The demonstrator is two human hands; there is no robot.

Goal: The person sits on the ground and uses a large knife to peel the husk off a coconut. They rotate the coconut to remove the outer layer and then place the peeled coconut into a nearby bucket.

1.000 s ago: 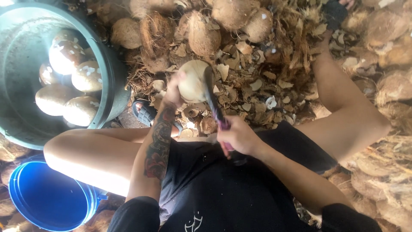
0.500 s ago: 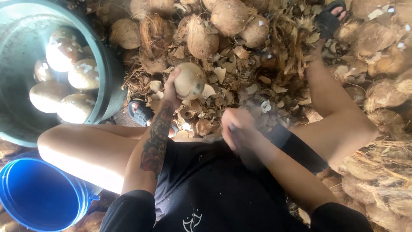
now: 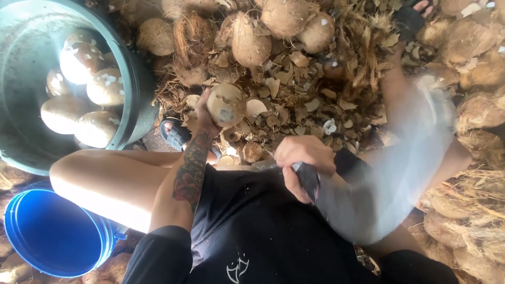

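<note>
My left hand (image 3: 202,113) holds a round, partly peeled pale coconut (image 3: 226,104) out in front of my knees. My right hand (image 3: 300,160) grips the dark handle of a large knife (image 3: 307,179) close to my lap. The blade is a wide grey blur sweeping out to the right (image 3: 405,173), so its exact position is unclear. I sit with bare legs spread over a floor covered in shell chips and husk.
A big teal tub (image 3: 138,110) at the upper left holds several peeled coconuts (image 3: 94,129). A blue bucket (image 3: 52,236) stands at the lower left. Unpeeled brown coconuts (image 3: 250,42) and husk fibre pile up ahead and on the right (image 3: 473,210).
My right hand pulled the knife back from the coconut toward my lap, and the blade now swings in a blur on the right. My left hand keeps the coconut in place.
</note>
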